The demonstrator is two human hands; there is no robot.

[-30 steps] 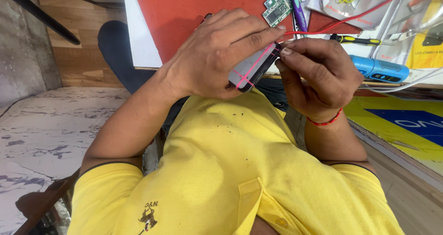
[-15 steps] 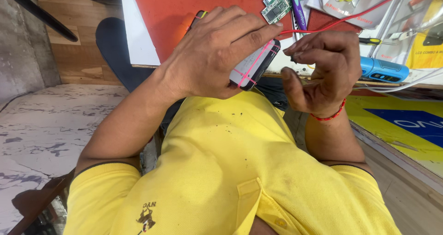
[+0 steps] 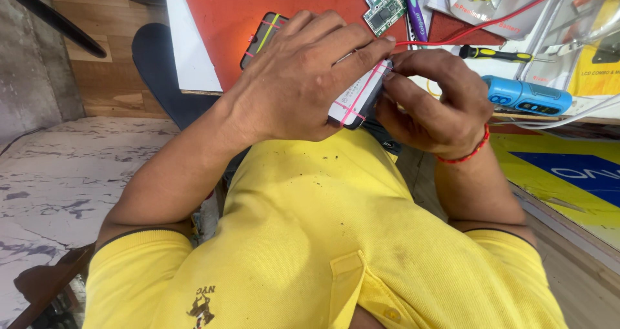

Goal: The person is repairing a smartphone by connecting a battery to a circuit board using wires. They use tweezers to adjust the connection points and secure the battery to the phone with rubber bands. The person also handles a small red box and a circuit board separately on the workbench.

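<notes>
— Where is the phone [image 3: 359, 100]?

— Up in the air, in front of the yellow shirt [image 3: 310, 238], just off the near edge of the tabletop [image 3: 213, 19]. It is not lying on anything. Both hands are on it.

— Which hand has it?

— The left hand [image 3: 303, 77] has most of it. That hand comes over the top, and its fingers [image 3: 352, 45] are bent down around the far side. It is clamped on the phone. Most of the phone hides under it — only the white back with pink lines shows.

— And the other hand?

— The right hand [image 3: 436, 103] sits just to the right, touching the phone's right end. Its fingers are curled together, with the tips pressed at that end. It pinches or picks at the edge; I cannot tell if it holds a small part there.

— Which way does the phone point?

— Its long side runs slanted, from low near the chest up and to the right, toward the right hand. So the free end is the one next to the right hand, and that hand is nearer to it.

— What else is close?

— A second phone [image 3: 261, 38] lies flat on the red mat [image 3: 310, 0], just past the left hand. A green circuit board [image 3: 385, 7] is farther back. A blue tool [image 3: 526, 96] and a screwdriver [image 3: 494, 54] lie to the right, near the right hand but not touching it.
</notes>
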